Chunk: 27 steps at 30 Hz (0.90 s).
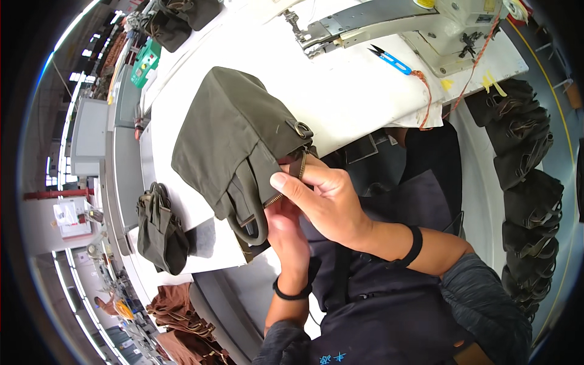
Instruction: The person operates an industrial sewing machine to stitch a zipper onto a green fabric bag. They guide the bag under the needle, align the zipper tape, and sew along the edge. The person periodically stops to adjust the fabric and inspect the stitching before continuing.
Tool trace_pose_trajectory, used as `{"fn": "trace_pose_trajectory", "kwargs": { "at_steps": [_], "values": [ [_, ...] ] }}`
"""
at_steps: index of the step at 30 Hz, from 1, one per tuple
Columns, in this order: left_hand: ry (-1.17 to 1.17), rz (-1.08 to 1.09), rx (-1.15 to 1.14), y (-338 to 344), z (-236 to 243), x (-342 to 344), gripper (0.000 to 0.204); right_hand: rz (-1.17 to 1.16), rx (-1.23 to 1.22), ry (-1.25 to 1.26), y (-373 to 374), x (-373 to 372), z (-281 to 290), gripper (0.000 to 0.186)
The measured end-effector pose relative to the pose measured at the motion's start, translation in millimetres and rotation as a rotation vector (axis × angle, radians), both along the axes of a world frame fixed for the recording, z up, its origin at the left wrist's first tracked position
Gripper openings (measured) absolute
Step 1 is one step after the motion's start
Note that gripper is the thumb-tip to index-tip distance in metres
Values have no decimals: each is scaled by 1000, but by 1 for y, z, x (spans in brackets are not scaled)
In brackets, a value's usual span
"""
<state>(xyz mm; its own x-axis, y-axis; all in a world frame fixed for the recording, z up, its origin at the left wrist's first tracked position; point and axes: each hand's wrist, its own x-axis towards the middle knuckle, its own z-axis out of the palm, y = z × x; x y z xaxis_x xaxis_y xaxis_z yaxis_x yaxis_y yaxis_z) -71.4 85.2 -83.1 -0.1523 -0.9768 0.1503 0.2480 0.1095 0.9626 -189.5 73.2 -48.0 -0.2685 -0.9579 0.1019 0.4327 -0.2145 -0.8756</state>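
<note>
An olive-green fabric bag lies on the white sewing table, its zipper end and handle hanging over the near edge. My right hand grips the bag's zipper edge, thumb pressed near the zipper, just below a metal ring. Under it, my left hand holds the bag's lower edge by the curved handle; its fingers are mostly hidden behind the right hand.
A white sewing machine stands at the table's far side, with blue thread snips beside it. Another olive bag sits at the left. Several dark bags are stacked at the right. Brown fabric pieces lie lower left.
</note>
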Motion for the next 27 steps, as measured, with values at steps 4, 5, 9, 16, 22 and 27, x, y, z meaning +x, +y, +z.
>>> {"fn": "trace_pose_trajectory", "kwargs": {
  "at_steps": [4,5,9,16,22,27],
  "values": [
    [366,190,238,-36,15,-33,50,35,30,-217,4,3,-20,25],
    [262,245,194,-40,21,-39,50,62,79,-373,4,3,-23,29],
    [120,129,161,-52,26,-41,46,153,254,-883,-2,-18,-22,38],
    [249,2,205,-53,34,-41,46,-67,-12,-136,6,-7,-26,39],
    [304,112,207,-56,25,-35,59,158,243,-407,-19,-29,-25,39],
    [503,162,256,-51,40,-44,76,208,323,-385,-31,-33,-40,33]
  ]
}}
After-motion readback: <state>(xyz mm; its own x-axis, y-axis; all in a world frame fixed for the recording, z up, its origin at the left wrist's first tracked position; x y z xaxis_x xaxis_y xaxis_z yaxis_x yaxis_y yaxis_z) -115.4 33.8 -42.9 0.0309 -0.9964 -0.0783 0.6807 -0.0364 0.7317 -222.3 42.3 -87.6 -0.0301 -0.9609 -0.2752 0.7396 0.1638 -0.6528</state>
